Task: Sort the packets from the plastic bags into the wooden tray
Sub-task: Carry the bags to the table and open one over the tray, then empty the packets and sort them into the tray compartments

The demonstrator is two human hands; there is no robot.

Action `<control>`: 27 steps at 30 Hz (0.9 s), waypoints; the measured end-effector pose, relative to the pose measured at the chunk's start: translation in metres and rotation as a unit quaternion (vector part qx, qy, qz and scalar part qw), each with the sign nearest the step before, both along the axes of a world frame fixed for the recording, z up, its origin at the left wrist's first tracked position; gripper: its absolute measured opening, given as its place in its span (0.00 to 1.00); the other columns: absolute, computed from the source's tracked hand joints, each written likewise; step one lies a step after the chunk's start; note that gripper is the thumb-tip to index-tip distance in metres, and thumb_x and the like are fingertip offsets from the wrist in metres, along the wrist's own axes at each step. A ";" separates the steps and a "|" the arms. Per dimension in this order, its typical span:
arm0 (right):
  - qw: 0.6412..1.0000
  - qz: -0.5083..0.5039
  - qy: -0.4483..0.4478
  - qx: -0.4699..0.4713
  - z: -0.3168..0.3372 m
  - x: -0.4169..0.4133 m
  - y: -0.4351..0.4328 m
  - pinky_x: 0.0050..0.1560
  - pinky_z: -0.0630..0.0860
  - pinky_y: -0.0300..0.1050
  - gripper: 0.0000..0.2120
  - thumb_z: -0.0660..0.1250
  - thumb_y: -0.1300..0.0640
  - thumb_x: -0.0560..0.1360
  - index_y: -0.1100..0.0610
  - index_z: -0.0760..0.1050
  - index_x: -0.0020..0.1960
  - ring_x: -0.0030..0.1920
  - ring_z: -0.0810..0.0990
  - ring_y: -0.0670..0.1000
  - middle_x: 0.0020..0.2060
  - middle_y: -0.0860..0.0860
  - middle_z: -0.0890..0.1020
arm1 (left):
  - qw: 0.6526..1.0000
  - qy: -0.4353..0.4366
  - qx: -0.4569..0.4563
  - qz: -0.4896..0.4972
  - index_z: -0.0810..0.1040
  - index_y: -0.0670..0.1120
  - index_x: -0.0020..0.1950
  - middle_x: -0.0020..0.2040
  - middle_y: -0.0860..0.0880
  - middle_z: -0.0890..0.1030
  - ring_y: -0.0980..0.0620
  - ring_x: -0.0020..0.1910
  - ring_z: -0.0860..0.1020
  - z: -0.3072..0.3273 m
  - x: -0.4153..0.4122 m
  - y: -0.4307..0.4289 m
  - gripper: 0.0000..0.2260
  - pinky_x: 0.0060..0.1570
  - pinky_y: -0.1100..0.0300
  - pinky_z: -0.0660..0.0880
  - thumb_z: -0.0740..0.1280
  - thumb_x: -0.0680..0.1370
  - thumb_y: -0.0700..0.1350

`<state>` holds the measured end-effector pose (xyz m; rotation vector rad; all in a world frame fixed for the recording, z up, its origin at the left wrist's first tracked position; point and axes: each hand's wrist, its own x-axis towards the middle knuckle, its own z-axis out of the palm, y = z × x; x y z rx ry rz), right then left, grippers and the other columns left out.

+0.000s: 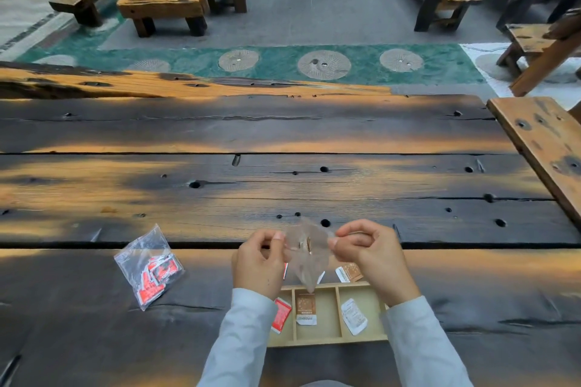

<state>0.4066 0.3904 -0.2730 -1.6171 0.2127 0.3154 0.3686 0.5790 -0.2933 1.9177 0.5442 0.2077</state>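
Note:
Both hands hold a clear plastic bag [307, 256] above the wooden tray [327, 340], my left hand [259, 262] pinching its left edge and my right hand [369, 256] its right edge. A brown packet shows edge-on inside the bag. The tray has three compartments: a red packet [280, 314] in the left one, a brown packet [306, 308] in the middle, a white packet [354, 316] in the right. Behind the tray a brown packet [349, 272] lies on the table. A second clear bag [149, 267] of red packets lies to the left.
The dark plank table [283, 179] stretches far ahead of the tray. A wooden bench [547, 148] runs along its right side. More benches and tables stand beyond on the grey floor.

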 end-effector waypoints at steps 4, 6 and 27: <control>0.998 -0.018 -0.033 -0.042 -0.003 0.005 -0.020 0.45 0.82 0.50 0.09 0.80 0.64 0.69 0.60 0.81 0.44 0.34 0.84 0.53 0.33 0.58 0.86 | 0.993 0.024 0.113 -0.040 0.81 0.50 0.39 0.33 0.55 0.83 0.50 0.37 0.82 0.007 0.002 0.015 0.09 0.46 0.49 0.80 0.67 0.78 0.48; 0.998 0.010 -0.051 -0.042 -0.004 0.004 -0.020 0.44 0.82 0.46 0.06 0.79 0.63 0.71 0.60 0.82 0.44 0.36 0.84 0.52 0.35 0.59 0.86 | 0.991 0.008 0.126 -0.045 0.81 0.49 0.40 0.34 0.54 0.83 0.50 0.37 0.82 0.014 0.005 0.007 0.08 0.46 0.50 0.79 0.67 0.78 0.48; 0.884 -0.066 0.210 0.413 -0.076 -0.006 -0.039 0.69 0.74 0.60 0.20 0.65 0.49 0.80 0.61 0.83 0.63 0.64 0.82 0.60 0.65 0.62 0.82 | 0.984 0.013 -0.119 -0.129 0.82 0.38 0.47 0.40 0.46 0.85 0.47 0.32 0.80 0.056 0.018 -0.016 0.08 0.32 0.59 0.77 0.64 0.81 0.37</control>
